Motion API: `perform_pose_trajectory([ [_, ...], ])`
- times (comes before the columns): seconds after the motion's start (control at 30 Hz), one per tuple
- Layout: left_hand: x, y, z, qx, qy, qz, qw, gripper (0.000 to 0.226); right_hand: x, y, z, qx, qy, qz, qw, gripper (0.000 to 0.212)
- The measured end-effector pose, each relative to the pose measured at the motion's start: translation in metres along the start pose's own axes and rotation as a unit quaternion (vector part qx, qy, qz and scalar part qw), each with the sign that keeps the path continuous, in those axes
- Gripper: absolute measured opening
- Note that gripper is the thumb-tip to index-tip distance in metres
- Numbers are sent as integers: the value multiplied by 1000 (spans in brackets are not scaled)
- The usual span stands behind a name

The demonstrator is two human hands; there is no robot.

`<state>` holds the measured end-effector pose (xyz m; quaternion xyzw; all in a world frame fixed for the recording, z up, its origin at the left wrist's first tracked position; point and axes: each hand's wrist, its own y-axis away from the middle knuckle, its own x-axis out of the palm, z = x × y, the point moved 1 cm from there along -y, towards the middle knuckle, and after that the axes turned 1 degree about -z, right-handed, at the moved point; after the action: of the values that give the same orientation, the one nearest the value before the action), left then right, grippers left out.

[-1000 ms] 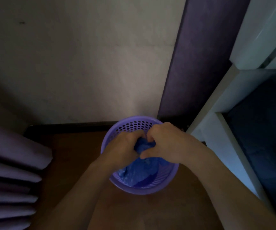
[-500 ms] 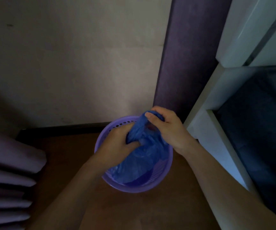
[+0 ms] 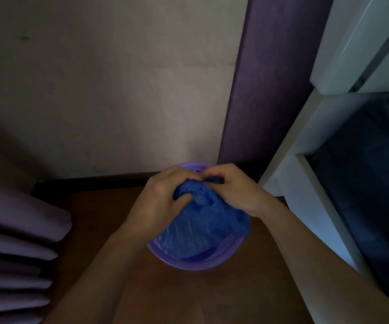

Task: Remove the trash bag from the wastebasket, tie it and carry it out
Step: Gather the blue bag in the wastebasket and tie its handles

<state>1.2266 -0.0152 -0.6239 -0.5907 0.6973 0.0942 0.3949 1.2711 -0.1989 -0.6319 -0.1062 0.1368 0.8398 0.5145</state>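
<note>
A blue plastic trash bag [image 3: 198, 230] bulges up out of a round purple perforated wastebasket [image 3: 188, 263] standing on the brown floor. My left hand [image 3: 163, 197] grips the gathered top of the bag from the left. My right hand [image 3: 233, 190] pinches the bag's top from the right, fingertips nearly meeting the left hand's above the basket's far rim. The bag's lower part stays inside the basket. The knot area is hidden between my fingers.
A pale wall [image 3: 118, 101] with a dark skirting board runs behind the basket. A purple panel [image 3: 270, 78] stands at the right of the wall. White shelving [image 3: 305, 183] is close on the right, and purple curtain folds [image 3: 13, 242] hang at the left.
The bag has risen higher out of the basket. My right hand came down from its raised pull and both hands now meet at the bag's bunched top.
</note>
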Motion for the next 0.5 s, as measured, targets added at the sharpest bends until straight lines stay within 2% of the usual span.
perform_pose_trajectory([
  [0.07, 1, 0, 1, -12, -22, 23, 999, 30, 0, 3, -1, 27, 50, 50, 997, 14],
  [0.1, 2, 0, 1, -18, -30, 37, 999, 26, -1, 4, -2, 45, 41, 68, 996, 16],
  [0.17, 3, -1, -1, -23, -38, 66, 997, 19, -3, 7, -2, 94, -42, 96, 990, 37],
  [0.2, 3, -2, -2, -28, -28, 77, 996, 15, -2, 9, -1, 106, -49, 110, 987, 47],
  [0.27, 4, -2, -3, -80, 25, 86, 993, 22, 3, 12, 4, 77, 79, 121, 987, 51],
  [0.33, 6, -2, -1, -149, 74, 94, 981, 25, 7, 11, 5, 29, 200, 88, 975, 47],
  [0.37, 6, -3, 0, -176, 96, 96, 975, 20, 7, 10, 4, 10, 224, 67, 972, 41],
  [0.43, 6, -5, 1, -223, 169, 83, 957, 15, 3, 8, 2, -28, 240, 23, 970, 29],
  [0.5, 4, -5, -1, -285, 268, 77, 917, 17, 0, 9, 2, -53, 223, -17, 973, 27],
])
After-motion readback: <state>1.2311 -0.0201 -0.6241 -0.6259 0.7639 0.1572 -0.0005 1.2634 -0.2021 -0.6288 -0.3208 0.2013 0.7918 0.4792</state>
